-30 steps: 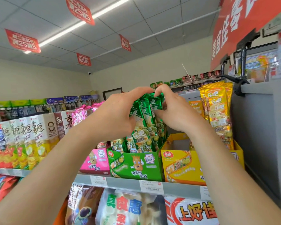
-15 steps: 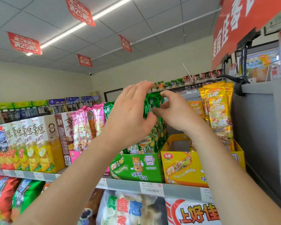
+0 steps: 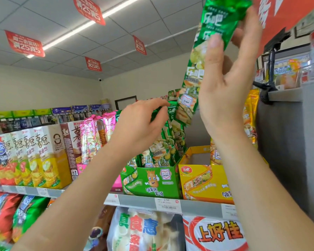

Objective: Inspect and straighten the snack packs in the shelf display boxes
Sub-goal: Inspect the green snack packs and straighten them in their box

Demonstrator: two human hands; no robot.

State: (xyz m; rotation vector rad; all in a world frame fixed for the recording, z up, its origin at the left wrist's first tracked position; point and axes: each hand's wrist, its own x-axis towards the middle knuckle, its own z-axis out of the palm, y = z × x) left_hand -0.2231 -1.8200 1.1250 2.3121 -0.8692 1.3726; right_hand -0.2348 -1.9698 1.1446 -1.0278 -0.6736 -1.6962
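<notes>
Convenience-store shelf (image 3: pixel 138 201), head view: right hand (image 3: pixel 225 84) pinches a green snack strip (image 3: pixel 214 24) high above its green display box (image 3: pixel 152 182); left hand (image 3: pixel 141 124) grips the standing packs (image 3: pixel 163 147). The strip's dangling tail could snag and topple them.

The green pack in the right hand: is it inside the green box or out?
Out. The right hand holds the green pack high, its lower end above the packs in the green box.

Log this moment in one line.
right hand: holds green pack high | left hand: grips packs in green box | stage: inspecting
</notes>
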